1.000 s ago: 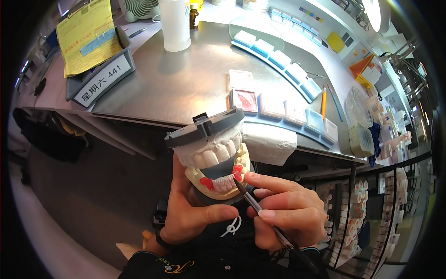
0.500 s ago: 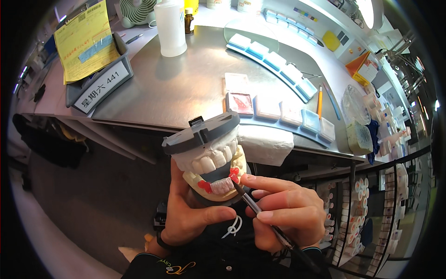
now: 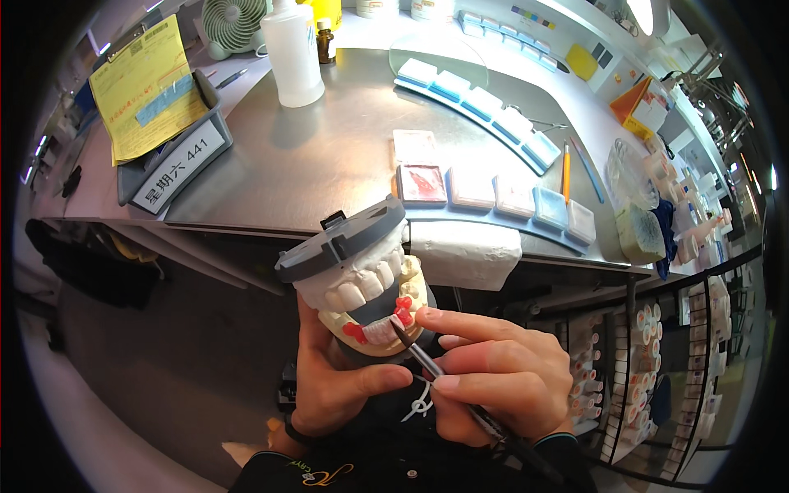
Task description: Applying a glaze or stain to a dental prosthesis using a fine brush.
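Compared with a second ago, the dental model is sitting slightly nearer nine o'clock in the view. The brush is following it, its tip lying at the three o'clock end of the pale section between red pieces, so work seems to be continuing there. The left hand's grip is clamping around the model; the right hand's is pinching the brush. The tabletop is stretching beyond, toward twelve o'clock.
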Demonstrator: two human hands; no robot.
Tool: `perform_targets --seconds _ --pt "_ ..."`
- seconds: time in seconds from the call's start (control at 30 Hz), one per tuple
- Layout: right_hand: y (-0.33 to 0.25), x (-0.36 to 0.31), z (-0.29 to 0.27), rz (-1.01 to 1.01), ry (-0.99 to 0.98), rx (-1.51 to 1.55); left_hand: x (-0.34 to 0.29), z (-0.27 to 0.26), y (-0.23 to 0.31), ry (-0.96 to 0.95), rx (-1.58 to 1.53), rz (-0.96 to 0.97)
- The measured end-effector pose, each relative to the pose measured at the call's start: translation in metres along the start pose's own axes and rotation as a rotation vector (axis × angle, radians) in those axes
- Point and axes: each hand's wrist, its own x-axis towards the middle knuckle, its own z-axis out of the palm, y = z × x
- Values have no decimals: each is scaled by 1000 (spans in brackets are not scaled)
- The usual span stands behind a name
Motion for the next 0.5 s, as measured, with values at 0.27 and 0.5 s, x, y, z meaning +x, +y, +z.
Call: perform_targets --seconds 0.27,0.5 --pt "4 2 6 -65 26 -65 1 -6 -2 -5 -13 16" --pt "8 0 9 -78 96 -56 2 -7 -3 -44 -170 -20"
